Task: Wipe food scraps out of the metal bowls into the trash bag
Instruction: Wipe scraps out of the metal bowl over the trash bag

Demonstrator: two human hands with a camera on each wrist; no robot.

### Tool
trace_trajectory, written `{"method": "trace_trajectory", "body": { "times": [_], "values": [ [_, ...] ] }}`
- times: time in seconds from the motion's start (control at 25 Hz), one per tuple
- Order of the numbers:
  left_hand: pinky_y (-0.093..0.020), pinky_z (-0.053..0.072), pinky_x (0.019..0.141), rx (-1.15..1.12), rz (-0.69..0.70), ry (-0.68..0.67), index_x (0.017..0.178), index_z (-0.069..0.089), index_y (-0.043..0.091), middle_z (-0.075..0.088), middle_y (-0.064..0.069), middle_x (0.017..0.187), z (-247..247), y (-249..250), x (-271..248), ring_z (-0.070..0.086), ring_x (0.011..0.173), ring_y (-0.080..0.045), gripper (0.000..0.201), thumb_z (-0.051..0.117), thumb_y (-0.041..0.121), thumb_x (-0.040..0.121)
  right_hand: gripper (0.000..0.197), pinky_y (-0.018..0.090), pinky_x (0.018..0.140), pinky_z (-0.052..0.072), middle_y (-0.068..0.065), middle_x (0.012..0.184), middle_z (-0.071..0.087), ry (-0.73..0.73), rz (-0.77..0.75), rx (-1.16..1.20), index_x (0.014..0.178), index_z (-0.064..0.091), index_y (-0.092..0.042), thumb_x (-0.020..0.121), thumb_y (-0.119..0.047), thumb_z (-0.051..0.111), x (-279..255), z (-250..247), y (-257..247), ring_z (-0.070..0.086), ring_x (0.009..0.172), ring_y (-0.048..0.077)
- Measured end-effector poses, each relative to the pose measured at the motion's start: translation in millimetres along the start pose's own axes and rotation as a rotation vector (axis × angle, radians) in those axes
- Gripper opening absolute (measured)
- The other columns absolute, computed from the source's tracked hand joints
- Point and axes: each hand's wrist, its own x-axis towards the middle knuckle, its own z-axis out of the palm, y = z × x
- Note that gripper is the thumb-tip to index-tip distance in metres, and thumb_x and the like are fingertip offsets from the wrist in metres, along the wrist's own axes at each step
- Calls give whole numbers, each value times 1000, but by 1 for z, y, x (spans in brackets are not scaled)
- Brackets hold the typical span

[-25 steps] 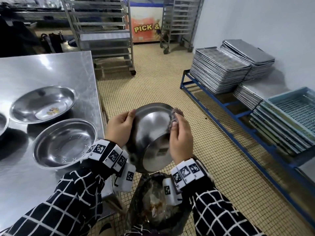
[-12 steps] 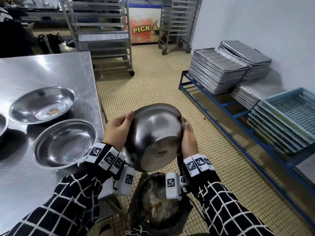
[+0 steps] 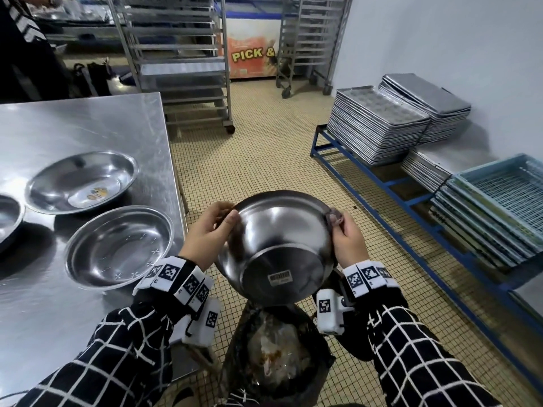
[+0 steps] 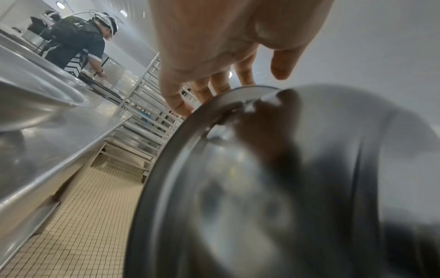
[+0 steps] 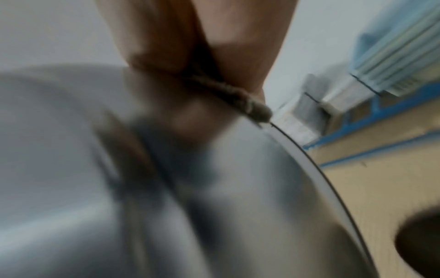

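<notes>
Four metal bowls: three along the table (image 3: 88, 118) right edge, one bowl (image 3: 276, 245) tilted over the trash bag (image 3: 320, 362). Left hand (image 3: 205, 236) gripping rim, right hand (image 3: 348, 239) pinching rag (image 3: 335, 217). Readable: "PICK &".

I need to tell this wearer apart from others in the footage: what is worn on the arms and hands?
Both hands, left hand and right hand, are bare. Black sleeves with a white grid check. White wristbands printed with black square codes, each carrying a white boxy camera unit.

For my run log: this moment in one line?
left hand: grips bowl rim | right hand: pinches cloth at rim | bowl tipped over trash bag
</notes>
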Motion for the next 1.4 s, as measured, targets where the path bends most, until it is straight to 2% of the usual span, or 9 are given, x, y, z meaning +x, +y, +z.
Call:
{"method": "trace_trajectory", "body": {
  "times": [0.2, 0.32, 0.52, 0.68, 0.76, 0.96, 1.12, 1.2, 1.4],
  "values": [
    [-31, 57, 79, 189, 96, -241, 110, 58, 29, 65, 8, 96, 13, 14, -5, 64, 93, -12, 16, 52, 31, 94, 22, 26, 90, 38, 3, 106, 57, -240, -430, -503, 115, 54, -5, 94, -7, 48, 11, 7, -31, 48, 98, 13],
    [-39, 55, 74, 307, 191, -141, 95, 61, 20, 63, 3, 82, 18, 15, -6, 61, 80, -19, 11, 53, 27, 95, 37, 34, 102, 37, 10, 123, 55, -269, -476, -530, 129, 49, -7, 92, -4, 50, 12, 17, -36, 47, 114, 22],
    [-48, 50, 70, 332, 145, 22, 83, 62, 15, 62, -2, 71, 23, 7, -1, 58, 70, -24, 19, 54, 28, 95, 49, 6, 90, 42, 12, 134, 42, 66, -560, -176, 132, 40, -17, 88, 0, 52, -13, 42, -39, 49, 119, 19],
    [-40, 48, 67, 389, 169, 42, 81, 61, 17, 61, 3, 69, 29, 15, 1, 58, 70, -22, 20, 52, 27, 95, 31, 44, 104, 41, 5, 129, 48, 58, -599, -447, 120, 55, -15, 96, -30, 42, -37, 65, -31, 46, 122, 23],
    [-37, 47, 66, 426, 202, 61, 79, 60, 21, 61, 4, 68, 27, 19, 2, 58, 70, -22, 18, 52, 26, 95, 40, 37, 106, 35, 4, 127, 54, 125, -523, -449, 120, 59, -14, 98, -37, 35, -35, 59, -22, 46, 123, 20],
    [-44, 47, 64, 251, 191, 88, 74, 60, 16, 59, -2, 63, 20, 18, 5, 56, 65, -25, 23, 53, 25, 95, 35, 24, 62, 36, 1, 91, 60, 125, 186, -159, 107, 64, -10, 102, -30, 36, -6, 20, 2, 59, 92, 23],
    [-48, 48, 69, 276, 128, 96, 76, 59, 12, 60, -6, 67, 24, 14, 9, 57, 68, -27, 25, 50, 25, 96, 31, 21, 83, 50, 5, 116, 62, 223, -117, -196, 117, 61, -7, 100, -22, 41, -18, 28, -19, 57, 109, 17],
    [-46, 49, 73, 254, 85, 73, 77, 59, 16, 62, -7, 73, 29, 13, 12, 59, 73, -27, 23, 49, 23, 97, 39, 33, 107, 39, 4, 141, 46, 144, -346, -274, 132, 51, -11, 98, -23, 38, -34, 52, -31, 41, 130, 16],
    [-44, 50, 71, 221, 130, 95, 80, 60, 14, 65, -2, 73, 38, 18, 7, 60, 72, -22, 21, 51, 23, 96, 48, 44, 116, 21, 4, 151, 34, 151, -558, -564, 142, 42, -14, 98, -29, 32, -50, 83, -27, 17, 143, 22]
  ]
}}
